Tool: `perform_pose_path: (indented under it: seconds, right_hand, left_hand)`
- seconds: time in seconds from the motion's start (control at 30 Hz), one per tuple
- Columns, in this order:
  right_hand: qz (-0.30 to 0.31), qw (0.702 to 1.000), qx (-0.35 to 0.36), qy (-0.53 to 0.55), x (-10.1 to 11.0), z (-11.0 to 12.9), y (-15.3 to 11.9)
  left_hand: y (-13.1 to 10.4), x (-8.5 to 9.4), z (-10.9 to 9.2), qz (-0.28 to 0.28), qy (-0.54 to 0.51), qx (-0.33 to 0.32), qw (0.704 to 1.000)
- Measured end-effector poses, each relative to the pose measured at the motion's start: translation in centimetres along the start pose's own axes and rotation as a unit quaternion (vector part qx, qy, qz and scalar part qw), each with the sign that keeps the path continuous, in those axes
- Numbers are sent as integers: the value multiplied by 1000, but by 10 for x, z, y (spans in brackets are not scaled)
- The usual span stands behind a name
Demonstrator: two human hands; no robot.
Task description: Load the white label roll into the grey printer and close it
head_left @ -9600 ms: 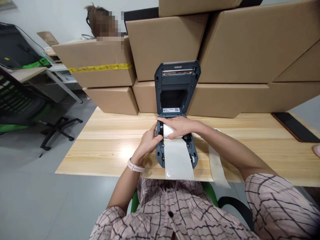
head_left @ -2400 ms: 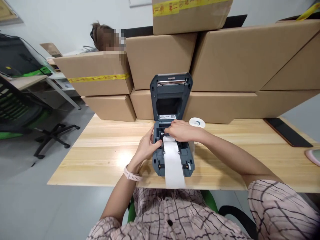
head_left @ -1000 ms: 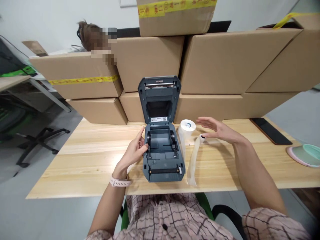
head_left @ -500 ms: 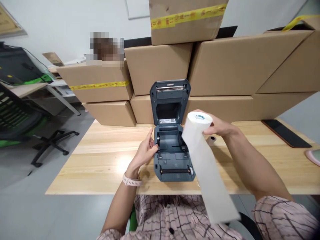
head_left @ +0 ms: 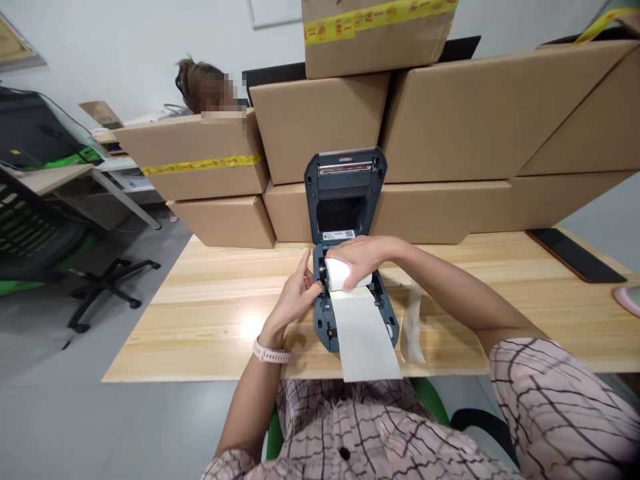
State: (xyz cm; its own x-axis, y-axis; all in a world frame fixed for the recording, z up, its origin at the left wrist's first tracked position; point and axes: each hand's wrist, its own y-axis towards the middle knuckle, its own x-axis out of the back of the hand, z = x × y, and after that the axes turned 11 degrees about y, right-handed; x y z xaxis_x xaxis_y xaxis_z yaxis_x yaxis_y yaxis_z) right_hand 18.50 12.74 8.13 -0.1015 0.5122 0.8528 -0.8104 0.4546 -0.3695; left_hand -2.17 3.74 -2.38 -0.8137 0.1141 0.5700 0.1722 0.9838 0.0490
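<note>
Grey printer [head_left: 324,320]: is sitting open on your wooden table [head_left: 185,320], its lid [head_left: 346,189] standing raised before the cardboard boxes [head_left: 460,120].
White paper roll [head_left: 339,275]: is lying inside the printer, its broad strip [head_left: 367,340] running toward you to the table's front edge.
Right hand [head_left: 366,253]: you are gripping the roll from above, fingers curling over it.
Left hand [head_left: 294,297]: you are spreading thumb and index finger against the printer's left side.
Lid label [head_left: 339,235]: is showing print too small to read.
Yellow tape [head_left: 380,18]: is bearing red characters across the top box [head_left: 370,59], too blurred to make out.
</note>
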Motion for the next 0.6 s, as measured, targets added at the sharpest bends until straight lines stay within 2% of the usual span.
perform_pose_path:
  seconds: [0.17,0.27,0.37,0.47,0.6]
  right_hand:
    - [1,1000,-11,-6,-12,-4,13]
    - [-11,1000,-12,4,-19,-5,9]
    - [-99,995,17,19,-30,0,-16]
    - [-188,978,77,56,-54,15,-56]
    - [-203,969,99,100,-102,41,-99]
  left_hand:
    - [-1,0,1,-2,-4,-4,1000]
    - [-1,0,0,-1,-7,0,1000]
    - [-1,-1,0,-1,-14,0,1000]
    - [-1,-2,1,-6,-17,-1,1000]
    - [-2,-2,-2,-12,-17,5,1000]
